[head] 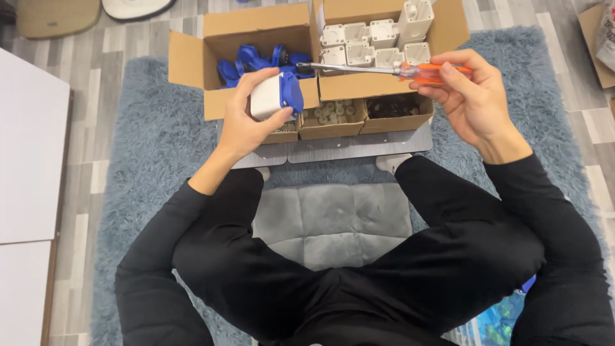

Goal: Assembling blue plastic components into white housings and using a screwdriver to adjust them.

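Two bare hands work above a row of open cardboard boxes in the head view, both coming out of black sleeves. The left hand (246, 118) is clenched around a small white block with a blue cap (275, 95), fingers curled over its top and thumb under its lower edge, holding it in the air just in front of the left cardboard box (211, 48), which holds a heap of blue caps (253, 59). The right hand (471, 96) grasps a screwdriver (378, 68) by its orange handle; the metal shaft lies almost level and points left, its tip near the white block but apart from it, over the wall between the two large boxes. Behind the shaft, the right cardboard box (448, 25) is packed with white plastic blocks (378, 38) standing in rows. In front of the large boxes sit smaller open cartons: one with pale round parts (333, 114) and one with dark small parts (394, 106). The boxes rest on a grey board (359, 146) laid on a shaggy blue-grey rug (147, 147). A grey cushion (333, 221) lies between the person's folded legs, and a white panel (29, 147) lies on the floor at the left edge.
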